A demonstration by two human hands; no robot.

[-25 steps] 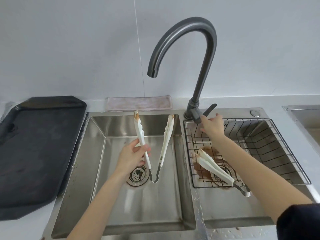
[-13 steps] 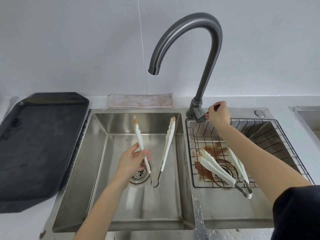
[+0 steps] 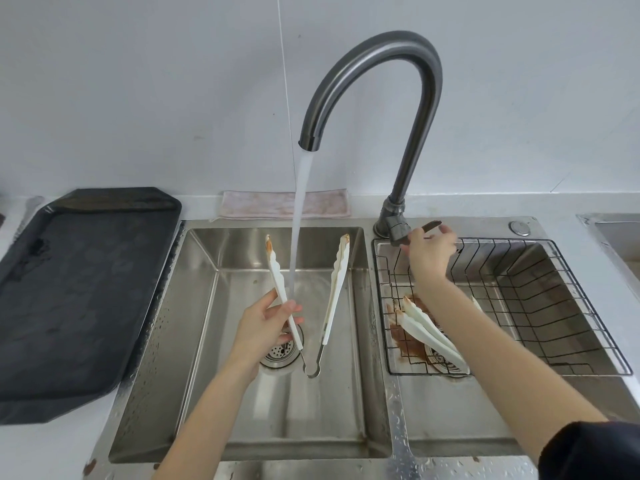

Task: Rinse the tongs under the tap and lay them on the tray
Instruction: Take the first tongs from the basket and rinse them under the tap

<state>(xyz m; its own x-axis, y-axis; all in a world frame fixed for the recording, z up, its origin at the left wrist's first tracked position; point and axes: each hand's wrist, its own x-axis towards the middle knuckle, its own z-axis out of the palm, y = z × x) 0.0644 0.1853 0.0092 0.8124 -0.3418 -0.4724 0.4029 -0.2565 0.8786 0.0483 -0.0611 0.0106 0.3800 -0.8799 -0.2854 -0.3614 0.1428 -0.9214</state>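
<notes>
White tongs (image 3: 335,289) with brown-stained tips stand spread open over the left sink basin (image 3: 207,341), tips pointing away from me. My left hand (image 3: 263,327) grips their left arm near the hinge. Water runs from the grey tap (image 3: 377,57) and falls between the two arms. My right hand (image 3: 429,254) holds the tap's lever (image 3: 433,225) at its base. A black tray (image 3: 76,292) lies on the counter to the left of the sink.
A second pair of white tongs (image 3: 429,332) lies in a wire basket (image 3: 554,306) in the right basin, over a brown stain, partly hidden by my right forearm. A pinkish cloth (image 3: 263,204) lies behind the left basin. Another sink edge (image 3: 616,233) shows at far right.
Water now flows from the tap; before, it was off. My right hand went from beside the lever to gripping it. The left hand and tongs stay in about the same place.
</notes>
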